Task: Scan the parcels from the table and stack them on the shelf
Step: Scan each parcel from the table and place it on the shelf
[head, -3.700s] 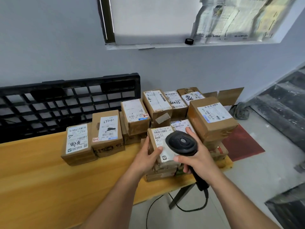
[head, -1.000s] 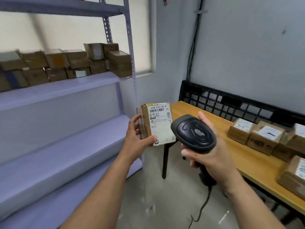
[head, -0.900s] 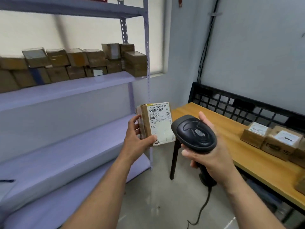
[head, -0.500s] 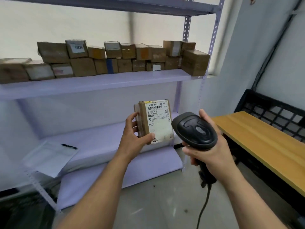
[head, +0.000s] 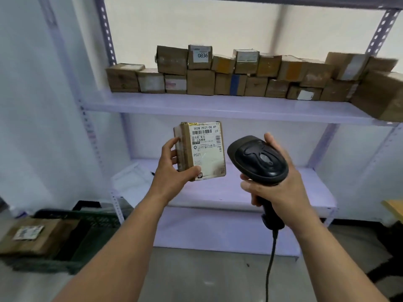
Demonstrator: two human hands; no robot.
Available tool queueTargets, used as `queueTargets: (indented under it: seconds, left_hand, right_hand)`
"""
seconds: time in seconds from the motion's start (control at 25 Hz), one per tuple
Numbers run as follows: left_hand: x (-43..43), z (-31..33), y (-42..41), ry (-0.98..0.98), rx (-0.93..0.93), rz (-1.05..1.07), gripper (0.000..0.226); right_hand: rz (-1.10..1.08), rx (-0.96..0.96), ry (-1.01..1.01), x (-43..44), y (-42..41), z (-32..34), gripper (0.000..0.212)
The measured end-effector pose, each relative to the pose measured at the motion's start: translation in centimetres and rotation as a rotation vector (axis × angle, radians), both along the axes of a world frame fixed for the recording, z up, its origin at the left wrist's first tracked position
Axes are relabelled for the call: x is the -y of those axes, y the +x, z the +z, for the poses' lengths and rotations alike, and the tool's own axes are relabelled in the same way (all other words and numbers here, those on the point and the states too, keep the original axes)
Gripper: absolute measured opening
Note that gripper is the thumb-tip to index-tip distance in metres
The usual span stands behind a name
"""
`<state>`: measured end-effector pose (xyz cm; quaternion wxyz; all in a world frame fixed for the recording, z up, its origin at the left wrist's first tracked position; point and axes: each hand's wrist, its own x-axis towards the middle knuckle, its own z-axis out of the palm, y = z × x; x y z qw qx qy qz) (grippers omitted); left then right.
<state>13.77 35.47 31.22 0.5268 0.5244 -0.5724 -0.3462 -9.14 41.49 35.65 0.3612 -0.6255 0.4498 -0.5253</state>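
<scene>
**Parcel held up in front of the shelf, scanner beside it**

Head view: at the centre of the frame the left hand (head: 172,171) grips a small brown parcel (head: 205,151). The thumb lies across its lower front edge and the fingers curl round its left side. The parcel stands upright in the air, its white label with barcode and "P021" facing the camera. Just right of it, apart from it, the right hand (head: 277,188) is wrapped round the handle of a black scanner (head: 257,160), whose cable (head: 270,258) hangs down toward the floor. Behind both hands stands a pale purple shelf (head: 218,105). Across the upper half of the frame its middle board carries a row of stacked parcels (head: 239,77) — mostly two high, one marked "0836". On the board below, at left, lies a sheet of paper (head: 133,182) with a pen (head: 152,173) on it. In the lower left sits a dark crate (head: 87,221) with a labelled box (head: 32,234) beside it — blurred. A corner of the tabletop (head: 394,207) shows at the right edge.
</scene>
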Motion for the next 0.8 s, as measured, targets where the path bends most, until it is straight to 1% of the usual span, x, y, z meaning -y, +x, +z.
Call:
queueTargets:
  seconds: [0.32,0.52,0.68,0.8]
  left_hand:
    - [10.8,4.1,7.2,-0.053,-0.009,0.158,0.078]
    - [17.9,7.8,12.4,-0.145,-0.007,0.248,0.073]
    - [22.4,10.1,16.2,-0.156,0.017,0.246,0.079]
    - [25.7,11.9,18.5,-0.175,-0.008,0.238,0.074]
  right_hand:
    - [0.140,0.007,-0.061,14.1,6.1,2.3,0.102]
    - [0.196,-0.004,-0.126,21.4,9.1,3.8,0.102]
    - [0.217,-0.027,-0.148,25.8,12.2,5.2,0.102]
    - [0.211,-0.016,-0.169,28.2,14.3,6.1,0.100]
